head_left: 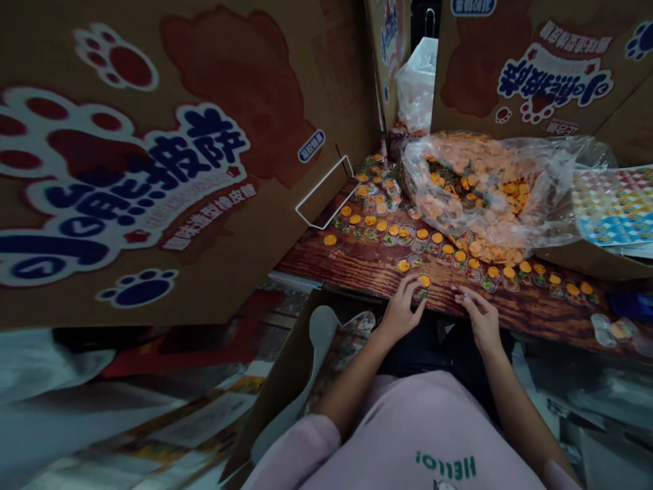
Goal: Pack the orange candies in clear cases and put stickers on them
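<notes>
Left hand (405, 309) holds a clear tray (422, 292) at the bench's near edge

The left hand has its thumb and fingers set around the clear tray, the thumb at the near end and a fingertip at the far end beside its orange disc (424, 280). The tray lies between these digits, just in front of the palm, with green bits on the side nearer the person.

The right hand (479, 313) is apart from the left, also over the near edge. Its thumb and fingertips are close together, with a small pale spot at the tips; whether they grip anything is too small to tell. The held tray lies to the left of this hand, with a gap between.

Another filled tray (404, 265) rests on the bench (367, 252) just beyond the left hand. Further back, a row of similar trays (447, 250) runs across the wood, many with an orange disc and green pieces. Behind the row, a large clear bag (423, 204) gapes over heaped orange pieces (513, 194). Patterned sheets (612, 204) lie to its right, and a large printed carton (219, 224) stands at the left.
</notes>
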A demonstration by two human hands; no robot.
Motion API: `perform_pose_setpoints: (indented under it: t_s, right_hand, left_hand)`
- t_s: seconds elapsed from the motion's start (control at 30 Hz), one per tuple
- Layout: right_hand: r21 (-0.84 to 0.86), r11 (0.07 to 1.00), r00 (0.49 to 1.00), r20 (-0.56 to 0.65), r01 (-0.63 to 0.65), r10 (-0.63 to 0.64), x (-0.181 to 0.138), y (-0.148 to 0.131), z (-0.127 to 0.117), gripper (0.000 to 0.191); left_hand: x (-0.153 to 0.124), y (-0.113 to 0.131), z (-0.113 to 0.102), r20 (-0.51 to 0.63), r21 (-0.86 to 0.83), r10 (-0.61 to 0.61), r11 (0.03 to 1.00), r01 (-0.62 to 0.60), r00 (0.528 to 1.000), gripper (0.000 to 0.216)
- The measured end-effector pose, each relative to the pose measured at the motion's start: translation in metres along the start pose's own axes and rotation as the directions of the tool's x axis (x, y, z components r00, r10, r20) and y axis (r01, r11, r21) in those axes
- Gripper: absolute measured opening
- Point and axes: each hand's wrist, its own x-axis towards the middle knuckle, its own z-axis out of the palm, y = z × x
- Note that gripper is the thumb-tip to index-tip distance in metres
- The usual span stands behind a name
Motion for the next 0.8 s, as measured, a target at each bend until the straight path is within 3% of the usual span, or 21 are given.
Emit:
perform_pose_setpoints:
  t_s: [0.1, 0.2, 0.33, 0.43, 0.6, 0.7, 0.8]
  right_hand:
    - [0.079, 0.996, 0.999, -0.027, -0.04, 0.043, 0.005, 0.003, 0.005, 0.045]
    - [0.13, 0.988, 0.996, -0.039, -0.08, 0.086, 0.01, 0.004, 0.011, 0.041]
    - [0.15, 0.988, 0.999, -0.014, -0.03, 0.033, 0.016, 0.003, 0.015, 0.035]
    - [0.009, 0.998, 0.997, 0.049, 0.066, -0.066, 0.022, -0.003, 0.011, 0.034]
    - [-0.203, 0.944, 0.924, 0.334, 0.261, -0.184, 0.035, -0.015, -0.005, 0.028]
    - [-0.234, 0.925, 0.891, 0.415, 0.299, -0.184, 0.037, -0.012, -0.007, 0.023]
    - [-0.261, 0.91, 0.899, 0.385, 0.321, -0.207, 0.034, -0.005, -0.002, 0.021]
  left_hand:
    - [0.005, 0.005, -0.002, -0.037, 0.051, -0.054, 0.997, 0.056, 0.998, 0.046]
    - [0.008, 0.011, 0.002, -0.083, 0.199, -0.184, 0.96, 0.198, 0.979, 0.055]
    - [0.009, 0.014, 0.013, -0.065, 0.243, -0.272, 0.929, 0.28, 0.96, 0.052]
    - [0.011, 0.01, 0.016, 0.027, 0.096, -0.237, 0.967, 0.234, 0.971, 0.051]
    - [0.018, -0.002, 0.009, 0.27, -0.144, -0.062, 0.984, 0.103, 0.961, 0.048]
    - [0.02, -0.003, 0.006, 0.246, -0.203, -0.01, 0.977, 0.062, 0.969, 0.054]
    - [0.018, 0.0, 0.003, 0.248, -0.126, 0.046, 0.992, -0.014, 0.968, 0.064]
